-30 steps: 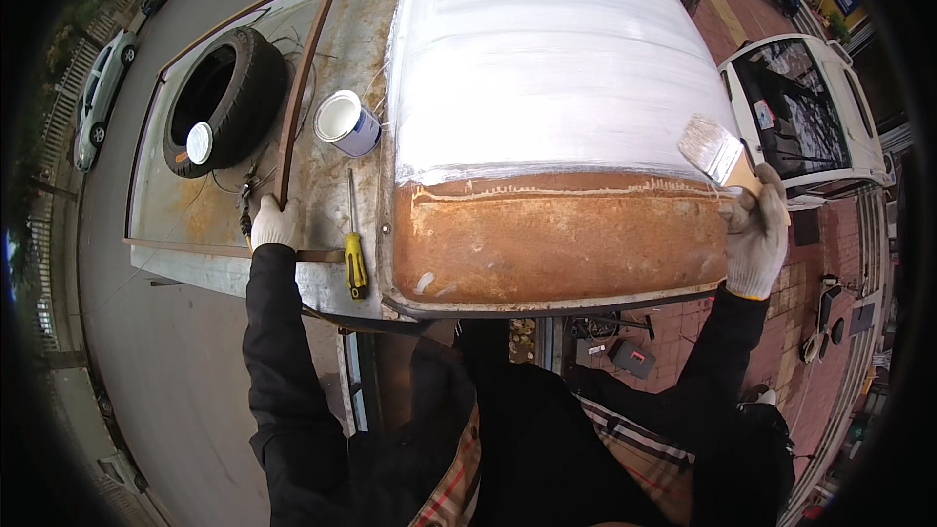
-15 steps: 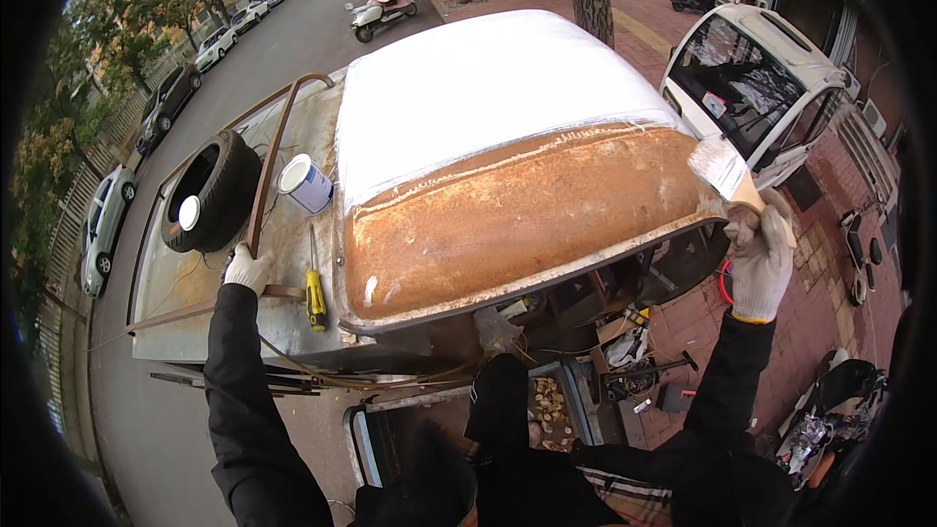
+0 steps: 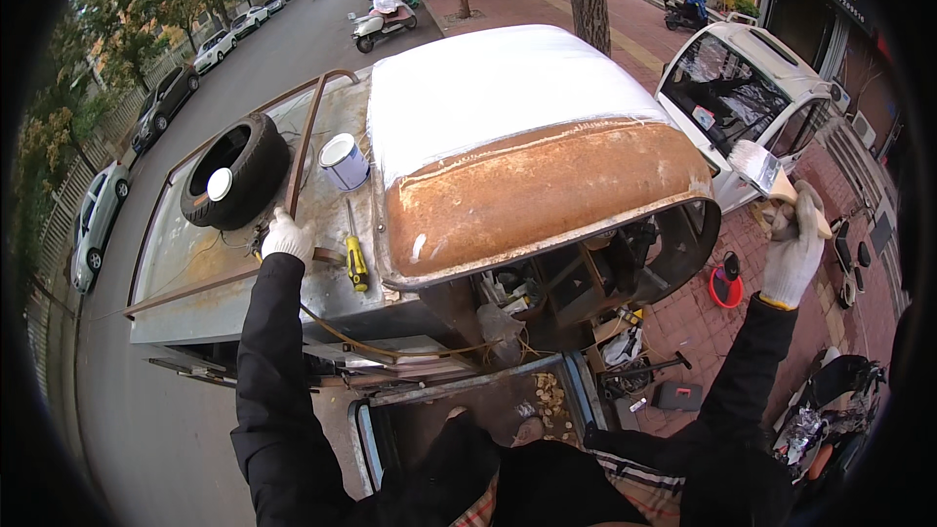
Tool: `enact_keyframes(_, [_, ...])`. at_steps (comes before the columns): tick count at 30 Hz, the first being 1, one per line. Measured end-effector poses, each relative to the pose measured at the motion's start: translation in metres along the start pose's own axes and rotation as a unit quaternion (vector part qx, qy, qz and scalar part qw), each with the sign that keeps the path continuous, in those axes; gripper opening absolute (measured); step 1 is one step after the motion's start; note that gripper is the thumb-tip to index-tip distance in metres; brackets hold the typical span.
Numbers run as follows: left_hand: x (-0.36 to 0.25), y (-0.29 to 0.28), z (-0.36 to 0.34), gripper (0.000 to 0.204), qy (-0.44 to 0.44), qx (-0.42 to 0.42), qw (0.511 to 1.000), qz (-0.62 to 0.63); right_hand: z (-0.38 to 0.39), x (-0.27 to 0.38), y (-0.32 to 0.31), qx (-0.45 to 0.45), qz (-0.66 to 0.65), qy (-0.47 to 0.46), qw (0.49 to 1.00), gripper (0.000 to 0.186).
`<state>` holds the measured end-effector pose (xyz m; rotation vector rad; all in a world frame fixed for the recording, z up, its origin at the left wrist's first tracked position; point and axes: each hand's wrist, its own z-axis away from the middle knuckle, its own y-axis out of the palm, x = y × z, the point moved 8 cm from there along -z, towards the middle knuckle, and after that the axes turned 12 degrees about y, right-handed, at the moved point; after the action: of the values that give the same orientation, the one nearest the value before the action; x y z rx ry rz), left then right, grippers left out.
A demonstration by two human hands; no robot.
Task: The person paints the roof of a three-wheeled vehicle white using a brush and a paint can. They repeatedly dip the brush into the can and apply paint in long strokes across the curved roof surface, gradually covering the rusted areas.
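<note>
In my white-gloved right hand point(image 3: 793, 252) is a paintbrush point(image 3: 757, 169), gripped by its wooden handle; white paint coats its bristles. The brush is off to the right of the vehicle's cab roof point(image 3: 547, 197), apart from it. That roof is white on its far part and bare rusty brown on the near part, with a small white dab near the left corner. My gloved left hand point(image 3: 289, 237) grips a rusty metal bar point(image 3: 307, 141) on the flat metal bed. Near this hand lie a yellow-handled screwdriver point(image 3: 355, 259) and an open paint can point(image 3: 345, 163).
A black tyre point(image 3: 239, 171) with a round white lid point(image 3: 220, 184) lies on the bed. Below me is a blue-edged tray point(image 3: 576, 400) with scattered pieces. A red basin point(image 3: 724, 291) sits on the brick pavement. A white vehicle point(image 3: 761, 78) stands to the right.
The brush has come off the roof's right edge and moved right, its bristles now pointing up. My view has shifted back a little; my left hand stays on the bar.
</note>
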<state>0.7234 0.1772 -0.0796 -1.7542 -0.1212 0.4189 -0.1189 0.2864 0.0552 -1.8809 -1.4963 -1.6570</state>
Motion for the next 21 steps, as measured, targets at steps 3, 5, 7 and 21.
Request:
enact_keyframes(3, [0.001,-0.006,0.004,0.094,0.062,0.001,0.998,-0.007,0.023,-0.006,0.071,0.031,0.02,-0.002,0.999,0.033])
enact_keyframes(5, [0.008,-0.006,0.009,0.088,0.117,0.051,0.992,0.005,0.043,-0.014,0.138,0.092,0.019,-0.015,0.996,0.032])
enact_keyframes(7, [0.008,-0.018,0.017,0.079,0.218,0.058,0.974,0.0,0.064,-0.017,0.209,0.156,0.067,-0.031,0.985,0.032])
enact_keyframes(21, [0.012,-0.033,0.033,0.059,0.207,-0.131,0.968,0.054,0.185,-0.147,0.606,0.442,0.337,-0.052,0.83,0.04])
